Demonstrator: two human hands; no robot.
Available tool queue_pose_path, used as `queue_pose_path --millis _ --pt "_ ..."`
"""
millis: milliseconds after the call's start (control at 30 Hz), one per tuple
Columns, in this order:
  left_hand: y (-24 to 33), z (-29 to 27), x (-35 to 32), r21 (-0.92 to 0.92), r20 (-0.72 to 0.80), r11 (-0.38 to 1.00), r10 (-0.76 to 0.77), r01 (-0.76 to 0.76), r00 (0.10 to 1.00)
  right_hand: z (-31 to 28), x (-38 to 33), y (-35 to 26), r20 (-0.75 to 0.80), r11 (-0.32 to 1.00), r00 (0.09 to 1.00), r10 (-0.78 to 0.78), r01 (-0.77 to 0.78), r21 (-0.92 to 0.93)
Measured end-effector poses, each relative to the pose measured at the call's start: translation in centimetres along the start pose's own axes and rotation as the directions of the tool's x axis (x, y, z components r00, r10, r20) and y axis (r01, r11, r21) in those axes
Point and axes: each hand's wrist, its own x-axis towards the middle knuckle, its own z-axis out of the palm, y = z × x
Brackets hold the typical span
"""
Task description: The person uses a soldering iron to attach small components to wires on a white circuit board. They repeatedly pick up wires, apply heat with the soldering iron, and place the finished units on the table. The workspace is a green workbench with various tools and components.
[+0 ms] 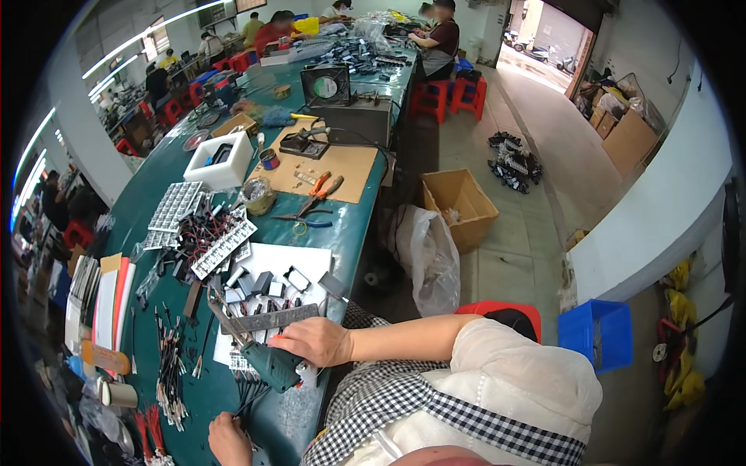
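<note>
the right hand (315, 342) lies curled over the rear of a green soldering gun (273, 363), gripping it on the green bench (342, 233), at about 7 o'clock in the view. the left hand (227, 439) sits at 6 o'clock, closed around a bundle of thin black wires (250, 396) running up toward the gun. as i judge it, keep the gun's tip steady over the white sheet (299, 260), feed one wire end at a time, fingers away from the hot metal. the tip itself is hard to make out among small dark parts (256, 283), and the left hand's fingers are cut off by the lower edge
</note>
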Motion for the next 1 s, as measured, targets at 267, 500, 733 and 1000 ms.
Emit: queue_pose_path --millis 267,500,733,1000 --pt "-0.3 -0.5 -0.5 0.025 0.174 0.995 -0.096 0.093 0.98 0.6 0.2 0.4 0.0 0.999 0.999 -0.037 0.037 -0.008" --pt "-1.8 -11.1 8.9 -0.277 -0.098 0.96 0.012 -0.038 0.995 -0.3 0.4 1.0 0.078 0.999 0.996 -0.047 0.045 0.027" --pt "-10.0 -22.5 21.7 -0.428 -0.312 0.873 -0.387 0.235 0.868 1.5 -0.1 0.2 0.053 0.997 0.996 -0.076 0.074 0.029" --pt "-2.9 -6.5 12.8 -0.13 -0.34 0.971 0.148 -0.203 0.929 1.0 -0.3 1.1 0.042 0.996 0.995 -0.09 0.09 -0.005"
